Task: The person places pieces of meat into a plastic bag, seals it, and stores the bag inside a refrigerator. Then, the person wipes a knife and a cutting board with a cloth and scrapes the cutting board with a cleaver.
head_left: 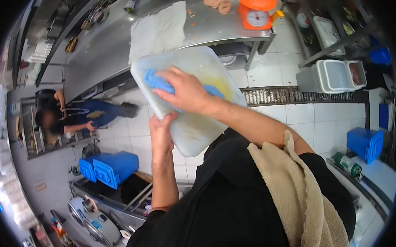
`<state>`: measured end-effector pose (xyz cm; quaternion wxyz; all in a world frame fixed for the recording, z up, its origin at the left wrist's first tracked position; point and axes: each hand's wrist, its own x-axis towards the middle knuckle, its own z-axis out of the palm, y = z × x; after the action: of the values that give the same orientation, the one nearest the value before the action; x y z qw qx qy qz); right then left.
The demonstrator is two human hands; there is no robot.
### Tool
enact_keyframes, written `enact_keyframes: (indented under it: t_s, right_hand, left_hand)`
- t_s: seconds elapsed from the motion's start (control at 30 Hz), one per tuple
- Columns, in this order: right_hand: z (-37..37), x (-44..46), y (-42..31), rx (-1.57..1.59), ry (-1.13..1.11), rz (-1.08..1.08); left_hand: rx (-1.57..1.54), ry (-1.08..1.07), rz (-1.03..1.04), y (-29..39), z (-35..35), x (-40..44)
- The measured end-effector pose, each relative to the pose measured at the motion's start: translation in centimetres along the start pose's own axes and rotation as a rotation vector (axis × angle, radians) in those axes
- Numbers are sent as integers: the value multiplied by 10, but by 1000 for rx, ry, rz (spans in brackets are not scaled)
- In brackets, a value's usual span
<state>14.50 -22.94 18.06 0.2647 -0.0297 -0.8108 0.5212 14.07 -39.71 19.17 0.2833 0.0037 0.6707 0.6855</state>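
Note:
A white cutting board [193, 127] with yellowish stains is held tilted in front of my body, its top edge by the steel table. My left hand [162, 133] grips its lower left edge, thumb on the face. My right hand [184, 89] presses a blue cloth [157, 81] against the board's upper left part; more blue cloth [213, 90] shows on the other side of my wrist. A beige towel [297, 196] hangs over my right shoulder.
Beyond the board stands a steel table [108, 47] with a white cloth [160, 30] and an orange scale [256, 14]. Another person [86, 113] is at the left. Blue bins [115, 166] stand lower left, a grey bin [328, 76] at the right by a floor drain [275, 96].

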Motion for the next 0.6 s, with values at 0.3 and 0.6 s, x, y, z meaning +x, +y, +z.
enact_keyframes:
  t_s: [0.3, 0.6]
  right_hand:
    - [-113, -113, 150, -398, 372, 201]
    - [-354, -322, 351, -581, 326, 1265]
  left_hand:
    - [181, -187, -25, -9, 113, -30]
    - [303, -316, -110, -59, 265, -49]
